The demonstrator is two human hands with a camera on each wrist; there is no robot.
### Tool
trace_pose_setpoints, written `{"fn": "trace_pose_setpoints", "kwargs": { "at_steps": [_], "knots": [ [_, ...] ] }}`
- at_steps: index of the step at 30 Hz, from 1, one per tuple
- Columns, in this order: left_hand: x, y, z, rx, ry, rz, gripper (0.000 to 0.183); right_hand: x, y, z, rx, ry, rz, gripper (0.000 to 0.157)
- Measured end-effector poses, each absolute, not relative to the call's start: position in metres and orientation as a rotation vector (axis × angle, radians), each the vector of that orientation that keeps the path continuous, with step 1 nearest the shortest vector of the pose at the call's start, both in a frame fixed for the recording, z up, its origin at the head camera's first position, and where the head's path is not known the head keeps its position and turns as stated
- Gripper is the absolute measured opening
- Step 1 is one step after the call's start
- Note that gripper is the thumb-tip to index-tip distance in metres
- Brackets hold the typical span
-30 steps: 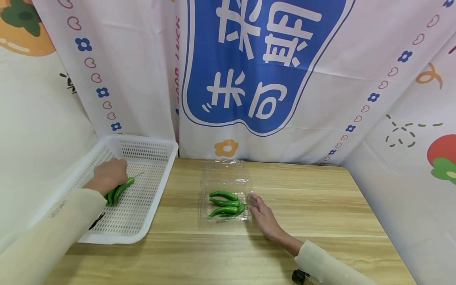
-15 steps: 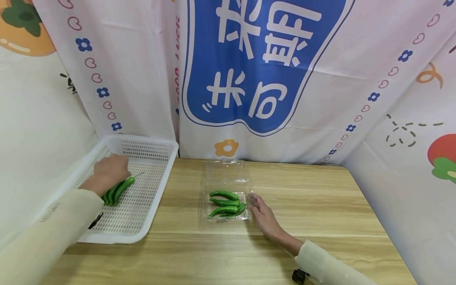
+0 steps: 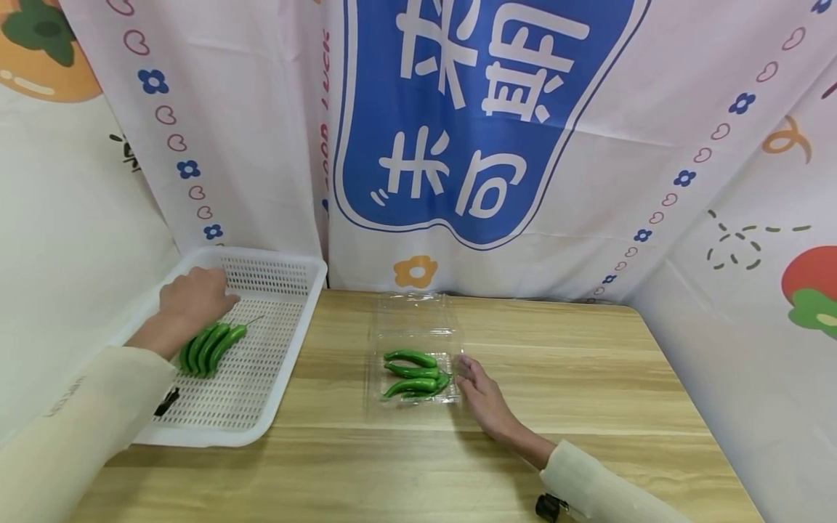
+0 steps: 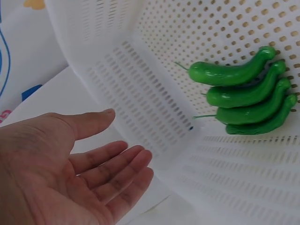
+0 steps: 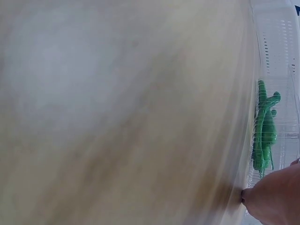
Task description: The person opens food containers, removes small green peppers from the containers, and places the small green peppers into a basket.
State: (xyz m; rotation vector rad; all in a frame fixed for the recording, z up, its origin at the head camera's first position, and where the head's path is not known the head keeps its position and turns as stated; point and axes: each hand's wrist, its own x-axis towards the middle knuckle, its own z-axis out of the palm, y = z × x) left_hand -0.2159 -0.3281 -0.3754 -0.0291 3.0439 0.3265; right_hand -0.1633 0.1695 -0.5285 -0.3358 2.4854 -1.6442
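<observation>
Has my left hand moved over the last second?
Yes. Judged against the white basket, which stays put in the head view, your left hand has shifted toward the far rim and slightly left, uncovering more of the green peppers.

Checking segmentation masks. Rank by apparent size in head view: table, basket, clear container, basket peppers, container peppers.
1. Table
2. Basket
3. Clear container
4. Basket peppers and container peppers: look too alike to rank.
</observation>
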Motion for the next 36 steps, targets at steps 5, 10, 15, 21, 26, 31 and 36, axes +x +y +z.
{"fn": "trace_pose_setpoints", "kwargs": {
  "at_steps": [5,10,15,21,26,31,36],
  "knots": [
    [-0.219,-0.318,-0.369,0.0,3.134,0.366,0.028,-0.164,0.169,-0.53,-0.326,2.493,-1.638,0.051],
    [-0.222,-0.3,-0.361,0.033,3.206,0.371,0.037,-0.165,0.169,-0.53,-0.323,2.497,-1.636,0.051],
    [-0.224,-0.275,-0.355,0.082,3.258,0.343,0.045,-0.164,0.169,-0.53,-0.313,2.5,-1.639,0.05],
    [-0.225,-0.247,-0.351,0.156,3.29,0.408,0.045,-0.163,0.168,-0.53,-0.322,2.51,-1.646,0.049],
    [-0.225,-0.226,-0.348,0.211,3.282,0.406,0.045,-0.163,0.167,-0.532,-0.314,2.496,-1.663,0.05],
    [-0.226,-0.208,-0.343,0.256,3.28,0.38,0.042,-0.162,0.167,-0.531,-0.311,2.489,-1.677,0.05],
    [-0.229,-0.191,-0.34,0.328,3.282,0.368,0.038,-0.161,0.166,-0.531,-0.307,2.496,-1.675,0.05]
  ]
}}
